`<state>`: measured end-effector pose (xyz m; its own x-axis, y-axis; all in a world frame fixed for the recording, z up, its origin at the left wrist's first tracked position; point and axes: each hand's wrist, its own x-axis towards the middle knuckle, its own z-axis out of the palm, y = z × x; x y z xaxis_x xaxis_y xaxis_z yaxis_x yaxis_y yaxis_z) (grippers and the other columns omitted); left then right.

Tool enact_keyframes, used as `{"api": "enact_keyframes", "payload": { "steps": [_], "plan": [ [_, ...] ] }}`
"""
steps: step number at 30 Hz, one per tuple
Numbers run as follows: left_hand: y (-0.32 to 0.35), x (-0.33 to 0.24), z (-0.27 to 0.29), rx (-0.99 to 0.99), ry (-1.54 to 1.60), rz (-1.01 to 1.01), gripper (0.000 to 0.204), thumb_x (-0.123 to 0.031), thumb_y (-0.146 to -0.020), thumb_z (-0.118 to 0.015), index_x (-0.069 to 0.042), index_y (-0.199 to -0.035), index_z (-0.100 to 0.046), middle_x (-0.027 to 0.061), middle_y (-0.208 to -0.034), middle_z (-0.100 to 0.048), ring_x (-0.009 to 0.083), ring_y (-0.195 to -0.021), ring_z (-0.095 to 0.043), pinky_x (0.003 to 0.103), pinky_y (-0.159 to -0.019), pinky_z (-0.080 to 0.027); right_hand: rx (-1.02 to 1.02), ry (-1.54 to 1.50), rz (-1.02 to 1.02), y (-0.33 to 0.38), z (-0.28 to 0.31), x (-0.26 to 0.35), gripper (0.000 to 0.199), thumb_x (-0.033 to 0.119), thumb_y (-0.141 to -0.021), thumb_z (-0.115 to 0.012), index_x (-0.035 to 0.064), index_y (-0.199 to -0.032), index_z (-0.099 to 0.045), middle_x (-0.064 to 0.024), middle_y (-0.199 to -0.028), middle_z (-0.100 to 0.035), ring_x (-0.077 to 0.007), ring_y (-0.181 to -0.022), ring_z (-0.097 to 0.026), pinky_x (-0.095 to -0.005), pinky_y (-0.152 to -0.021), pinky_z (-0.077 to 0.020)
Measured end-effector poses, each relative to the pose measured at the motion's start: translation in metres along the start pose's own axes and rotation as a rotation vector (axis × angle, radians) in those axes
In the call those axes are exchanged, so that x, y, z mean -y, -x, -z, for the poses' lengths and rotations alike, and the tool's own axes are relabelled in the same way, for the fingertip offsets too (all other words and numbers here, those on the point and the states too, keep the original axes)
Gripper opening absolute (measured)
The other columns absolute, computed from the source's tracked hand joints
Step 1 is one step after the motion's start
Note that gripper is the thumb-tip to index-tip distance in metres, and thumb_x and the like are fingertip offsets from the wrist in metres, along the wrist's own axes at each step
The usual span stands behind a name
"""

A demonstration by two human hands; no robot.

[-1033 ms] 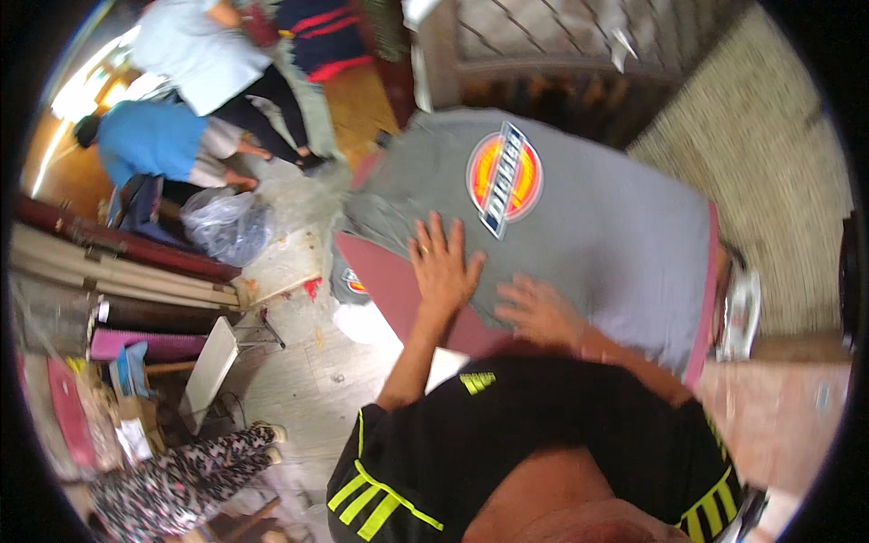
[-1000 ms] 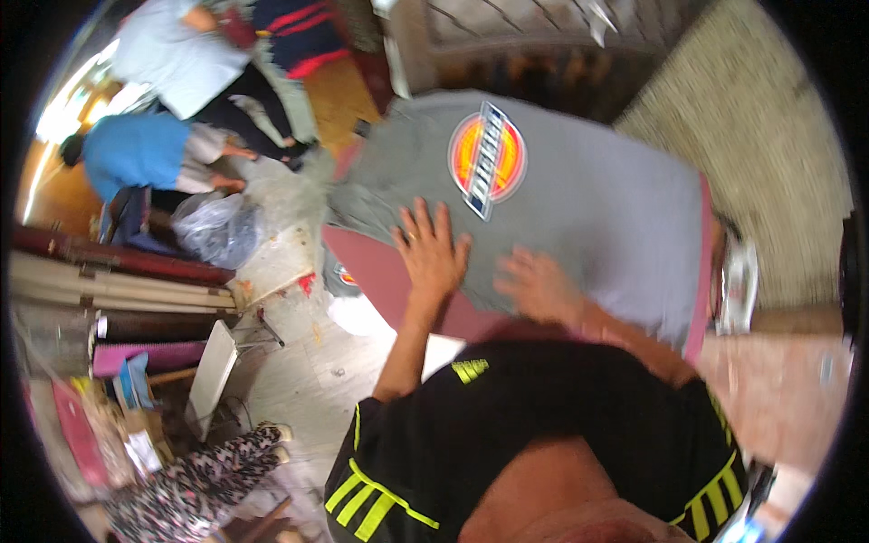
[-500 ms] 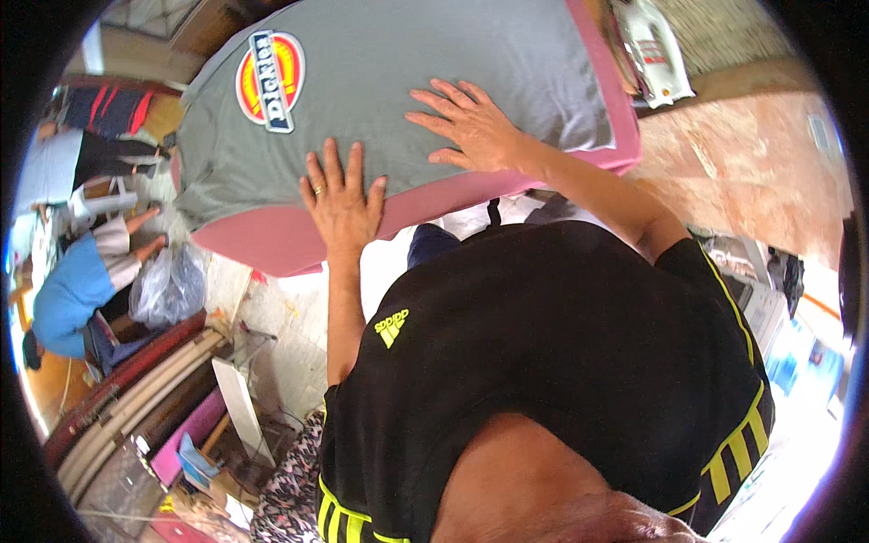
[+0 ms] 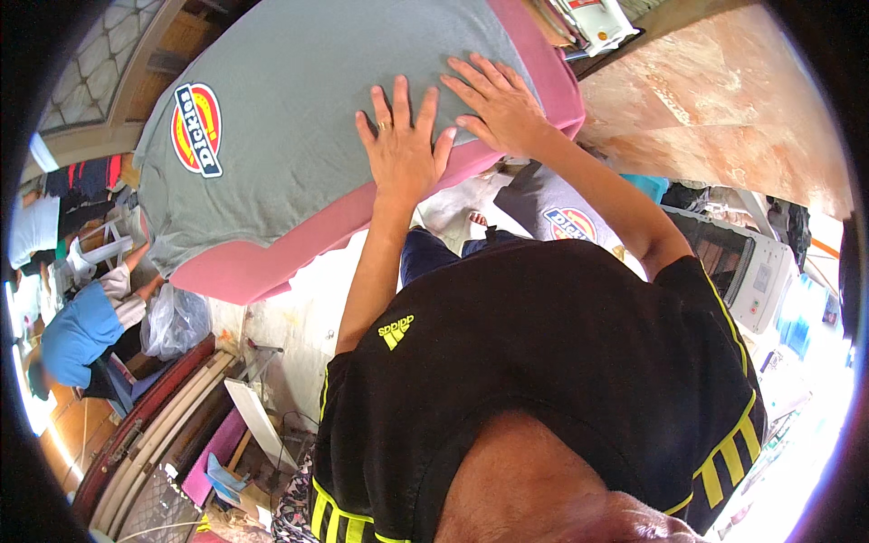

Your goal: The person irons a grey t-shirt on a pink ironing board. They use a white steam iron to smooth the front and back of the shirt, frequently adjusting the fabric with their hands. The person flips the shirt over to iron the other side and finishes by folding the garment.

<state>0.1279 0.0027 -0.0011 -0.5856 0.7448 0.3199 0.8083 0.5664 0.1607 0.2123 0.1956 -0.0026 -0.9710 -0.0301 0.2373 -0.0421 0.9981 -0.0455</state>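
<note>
A grey cloth, seemingly a T-shirt (image 4: 308, 118), lies spread over a table with a pink cover (image 4: 317, 253). It bears a round red, yellow and white emblem (image 4: 196, 129) at its left part. My left hand (image 4: 403, 154) rests flat on the grey cloth near its close edge, fingers spread, a ring on one finger. Just to its right, my right hand (image 4: 502, 109) also lies flat near the cloth's right end, fingers stretched out. Neither hand holds anything.
A white appliance (image 4: 597, 25), perhaps an iron, sits beyond the table's right end. Below the table edge hangs or lies another grey cloth (image 4: 566, 213) with a similar emblem. Long rolls (image 4: 167, 407) lean at lower left, near a plastic bag (image 4: 176, 321) and a person in blue (image 4: 81, 330).
My left hand has slid right and away from me across the cloth, closer to my right hand. My right hand is now nearer the cloth's right end. The view has turned somewhat.
</note>
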Motion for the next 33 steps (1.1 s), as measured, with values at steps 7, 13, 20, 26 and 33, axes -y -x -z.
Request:
{"api": "enact_keyframes", "payload": {
  "steps": [7,13,20,26,33],
  "plan": [
    [-0.005,0.0,0.015,0.076,0.117,-0.128,0.05,-0.042,-0.091,-0.06,-0.024,-0.137,-0.054,0.0092,-0.147,-0.043,0.0362,-0.133,-0.039,0.061,-0.101,-0.03,-0.063,-0.068,-0.265,0.04,0.019,-0.024,0.062,0.033,-0.092,-0.062,0.01,-0.146,-0.044,-0.0119,-0.154,-0.036,-0.0365,-0.143,-0.032,-0.0539,-0.115,-0.0258],
    [-0.073,0.026,-0.005,-0.052,-0.025,-0.07,0.068,-0.05,-0.086,-0.064,-0.007,-0.137,-0.051,0.017,-0.147,-0.041,0.0366,-0.133,-0.037,0.058,-0.103,-0.03,-0.081,-0.118,-0.126,-0.051,0.011,-0.035,0.048,0.023,-0.094,-0.058,0.0048,-0.138,-0.051,-0.0104,-0.149,-0.043,-0.0299,-0.14,-0.037,-0.048,-0.114,-0.0302],
    [-0.08,-0.024,-0.018,0.212,0.232,-0.277,0.069,-0.049,-0.091,-0.058,-0.014,-0.148,-0.042,0.0194,-0.16,-0.024,0.0444,-0.148,-0.014,0.066,-0.114,-0.013,-0.165,-0.052,0.042,-0.193,-0.03,-0.107,0.054,0.031,-0.097,-0.056,0.009,-0.145,-0.045,-0.0083,-0.154,-0.039,-0.0304,-0.144,-0.033,-0.0476,-0.116,-0.0311],
    [-0.086,-0.049,-0.027,0.377,0.356,-0.662,0.061,-0.048,-0.095,-0.053,-0.024,-0.151,-0.041,0.0144,-0.163,-0.017,0.0417,-0.15,-0.01,0.064,-0.118,-0.009,-0.209,0.235,-0.101,-0.218,-0.011,-0.181,0.058,0.039,-0.095,-0.059,0.0106,-0.144,-0.045,-0.0094,-0.153,-0.041,-0.028,-0.14,-0.039,-0.0506,-0.11,-0.0373],
    [-0.077,-0.058,-0.027,0.363,0.23,-0.688,0.064,-0.047,-0.098,-0.048,-0.014,-0.152,-0.038,0.0143,-0.164,-0.018,0.0385,-0.15,-0.014,0.062,-0.118,-0.011,-0.426,0.419,-0.45,-0.089,0.065,-0.217,0.055,0.035,-0.093,-0.065,0.0026,-0.135,-0.049,-0.0216,-0.113,-0.063,-0.0357,-0.101,-0.063,-0.0462,-0.087,-0.0506]
  ]
}}
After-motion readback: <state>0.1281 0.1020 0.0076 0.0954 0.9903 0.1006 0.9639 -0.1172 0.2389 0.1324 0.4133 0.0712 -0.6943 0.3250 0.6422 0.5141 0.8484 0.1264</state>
